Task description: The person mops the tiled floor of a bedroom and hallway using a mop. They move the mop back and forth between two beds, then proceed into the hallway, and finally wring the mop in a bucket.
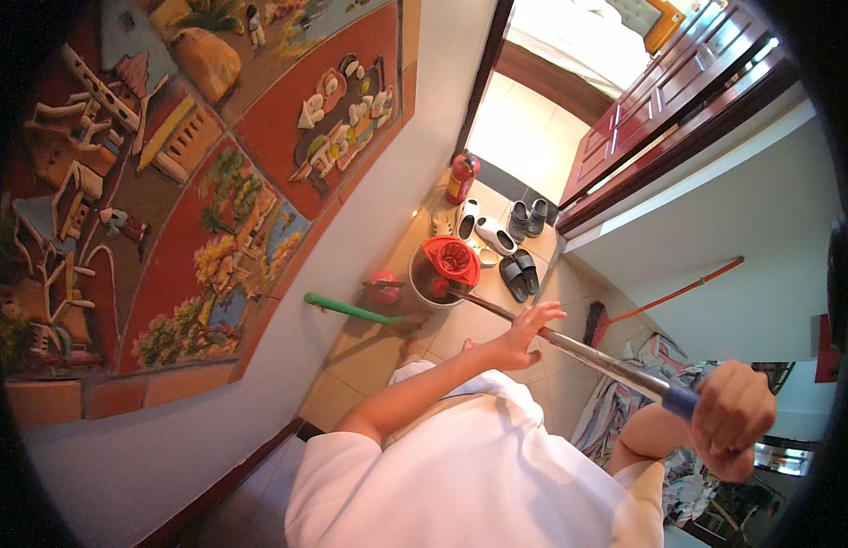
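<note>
My right hand [732, 419] is closed around the blue grip at the top end of a metal mop pole [602, 359]. Lower on the same pole, my left hand [523, 339] rests against it with the fingers spread. The pole slants down into a round bucket [421, 291] with a red wringer basket [455, 257] on its rim. A red mop fitting shows at the pole's lower end, inside the bucket; the mop head itself is hidden.
Clogs and slides [518, 274] and a red fire extinguisher [462, 177] stand beyond the bucket, before an open doorway. A green-handled tool [349, 308] is at the left wall. A broom [598, 322] with an orange handle leans at the right wall, near striped cloth [602, 404].
</note>
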